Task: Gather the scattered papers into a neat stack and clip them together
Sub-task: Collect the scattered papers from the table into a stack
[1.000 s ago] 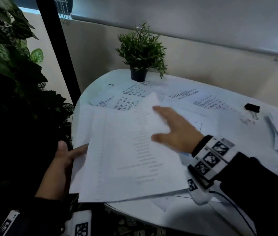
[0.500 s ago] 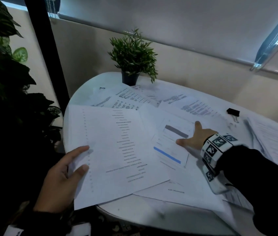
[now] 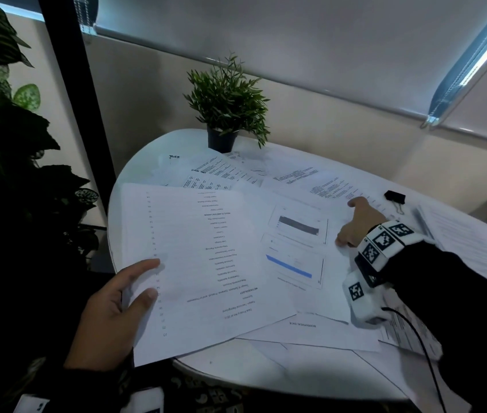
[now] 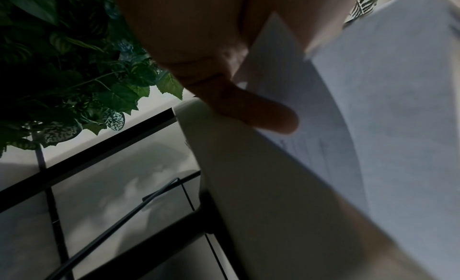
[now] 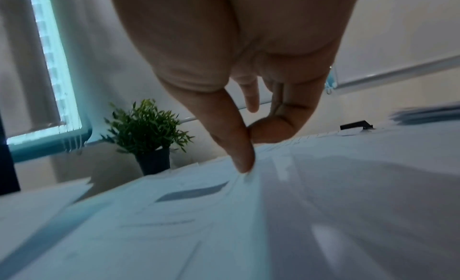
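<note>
Left hand [image 3: 114,311] at 7 o'clock: thumb on top, fingers curled beneath, gripping the near-left corner of the held sheets [image 3: 203,263], which overhang the edge of the round white table [image 3: 146,171]. In the left wrist view, thumb [image 4: 261,115] pressed onto the paper face.

Right hand [image 3: 358,225] at 3 o'clock: lowered onto the loose sheet printed with a grey bar and a blue bar [image 3: 292,251]; fingertips [image 5: 244,162] touching the paper near its right edge, thumb and forefinger close together. Actual pinch on the paper: cannot tell.

Further scattered papers [image 3: 319,180] spread from 12 to 2 o'clock and under the near sheets toward 5 o'clock. Separate paper pile [image 3: 468,242] at 3 o'clock. Black binder clip [image 3: 394,197] at 2 o'clock, just beyond the right hand, not touched.

Small potted plant [image 3: 225,114] at 12 o'clock on the far table edge.
</note>
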`<state>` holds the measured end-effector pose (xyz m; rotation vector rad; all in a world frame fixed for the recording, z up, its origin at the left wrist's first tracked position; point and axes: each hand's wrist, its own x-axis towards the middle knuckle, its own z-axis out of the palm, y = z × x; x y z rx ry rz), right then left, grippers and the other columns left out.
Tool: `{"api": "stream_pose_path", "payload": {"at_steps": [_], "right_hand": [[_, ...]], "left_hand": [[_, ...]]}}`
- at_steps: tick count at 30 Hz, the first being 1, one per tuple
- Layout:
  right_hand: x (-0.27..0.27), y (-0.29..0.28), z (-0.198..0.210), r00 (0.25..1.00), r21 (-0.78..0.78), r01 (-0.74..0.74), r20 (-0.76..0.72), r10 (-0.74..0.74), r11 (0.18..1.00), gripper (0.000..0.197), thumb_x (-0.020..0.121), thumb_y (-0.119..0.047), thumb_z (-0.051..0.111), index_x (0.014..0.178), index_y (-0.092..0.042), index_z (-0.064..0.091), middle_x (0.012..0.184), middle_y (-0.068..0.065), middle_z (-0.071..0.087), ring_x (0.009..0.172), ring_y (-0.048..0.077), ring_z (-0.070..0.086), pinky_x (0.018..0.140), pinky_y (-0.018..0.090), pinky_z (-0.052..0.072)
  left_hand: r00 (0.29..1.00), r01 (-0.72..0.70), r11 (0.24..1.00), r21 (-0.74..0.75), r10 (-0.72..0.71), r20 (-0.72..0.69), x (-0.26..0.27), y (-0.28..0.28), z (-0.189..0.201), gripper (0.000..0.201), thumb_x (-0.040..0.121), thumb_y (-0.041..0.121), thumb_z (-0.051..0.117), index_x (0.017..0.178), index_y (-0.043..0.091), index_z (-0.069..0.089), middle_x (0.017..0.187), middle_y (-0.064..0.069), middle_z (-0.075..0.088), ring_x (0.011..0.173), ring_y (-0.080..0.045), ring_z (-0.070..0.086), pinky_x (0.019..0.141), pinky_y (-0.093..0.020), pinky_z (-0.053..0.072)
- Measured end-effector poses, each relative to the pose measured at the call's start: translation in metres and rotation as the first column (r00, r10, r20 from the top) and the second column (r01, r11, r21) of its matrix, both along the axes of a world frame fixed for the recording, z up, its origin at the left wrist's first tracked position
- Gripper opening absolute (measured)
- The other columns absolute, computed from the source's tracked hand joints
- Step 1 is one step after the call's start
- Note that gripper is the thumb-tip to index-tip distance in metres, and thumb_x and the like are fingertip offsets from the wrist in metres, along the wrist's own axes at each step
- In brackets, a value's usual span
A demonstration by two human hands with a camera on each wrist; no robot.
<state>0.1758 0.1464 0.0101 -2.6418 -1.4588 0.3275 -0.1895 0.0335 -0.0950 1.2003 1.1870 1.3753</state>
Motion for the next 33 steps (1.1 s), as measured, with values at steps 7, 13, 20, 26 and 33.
{"api": "stream_pose_path", "payload": {"at_steps": [7,13,20,26,33], "right_hand": [[0.001,-0.002,0.031,0.987,-0.075,-0.148,0.046,0.152,0.986,0.02,0.083,-0.012,0.056,0.1,-0.002,0.059,0.09,0.013,0.061,0.085,0.028,0.06,0.071,0.028,0.045],[-0.011,-0.008,0.122,0.93,0.239,-0.35,0.207,0.304,0.906,0.009,0.092,-0.018,0.048,0.09,-0.01,0.051,0.098,0.016,0.057,0.096,0.031,0.055,0.078,0.032,0.04],[-0.033,-0.039,0.162,0.877,0.49,-0.443,0.062,0.477,0.751,0.018,0.094,-0.023,0.051,0.104,-0.016,0.064,0.092,0.006,0.064,0.083,0.026,0.059,0.075,0.028,0.041],[-0.071,-0.042,0.157,0.807,0.419,-0.534,-0.007,0.59,0.735,0.013,0.09,-0.025,0.058,0.095,-0.015,0.066,0.087,0.002,0.065,0.074,0.015,0.057,0.065,0.025,0.043],[-0.123,-0.009,0.072,0.816,0.225,-0.474,-0.253,0.521,0.851,0.042,0.089,-0.025,0.061,0.129,-0.016,0.049,0.095,0.005,0.061,0.068,0.016,0.056,0.064,0.022,0.04]], "left_hand": [[1.0,-0.003,1.0,0.012,0.003,-0.009,0.0,0.0,-0.001,0.04,0.086,-0.007,0.058,0.099,0.029,0.069,0.111,0.029,0.064,0.111,0.011,0.055,0.1,-0.023,0.042],[0.999,0.024,1.0,-0.016,-0.024,0.023,-0.001,-0.001,-0.006,0.042,0.087,-0.004,0.058,0.102,0.033,0.072,0.116,0.015,0.068,0.116,-0.002,0.058,0.1,-0.023,0.044],[0.999,0.017,0.999,-0.052,-0.014,0.046,0.001,-0.004,-0.003,0.036,0.086,-0.008,0.056,0.103,0.021,0.069,0.11,0.024,0.067,0.107,0.009,0.059,0.089,-0.008,0.046],[0.996,-0.009,0.994,-0.108,0.019,0.085,0.006,-0.004,0.003,0.008,0.081,0.026,0.073,0.087,0.03,0.077,0.104,0.022,0.071,0.105,-0.001,0.062,0.093,-0.021,0.049],[0.934,0.012,0.98,-0.198,0.06,0.352,0.006,-0.006,0.01,0.074,0.04,0.08,0.075,0.091,0.027,0.078,0.112,-0.008,0.071,0.106,-0.029,0.064,0.093,-0.048,0.049]]}}
